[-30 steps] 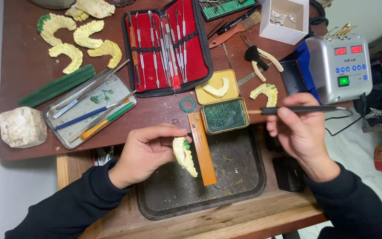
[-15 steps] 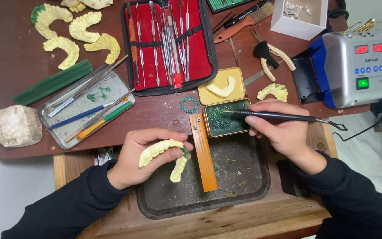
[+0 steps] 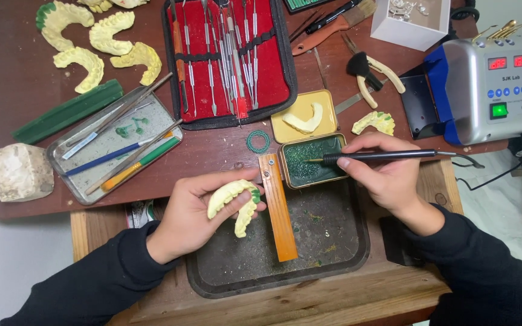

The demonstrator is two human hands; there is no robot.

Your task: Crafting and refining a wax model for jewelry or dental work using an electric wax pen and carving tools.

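While held, pale-yellow dental cast [image 3: 234, 199], green-tipped, horseshoe-shaped.

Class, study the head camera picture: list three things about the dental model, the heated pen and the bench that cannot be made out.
- Head view: the underside of the dental model is hidden by the left hand.
- The pen tip in the green wax tin is too small.
- The brush runs off the top edge.

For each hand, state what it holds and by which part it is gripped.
The left hand holds a yellow dental cast, fingers wrapped under its arch. The right hand holds a black wax pen near its front end, tip in the green wax tin.
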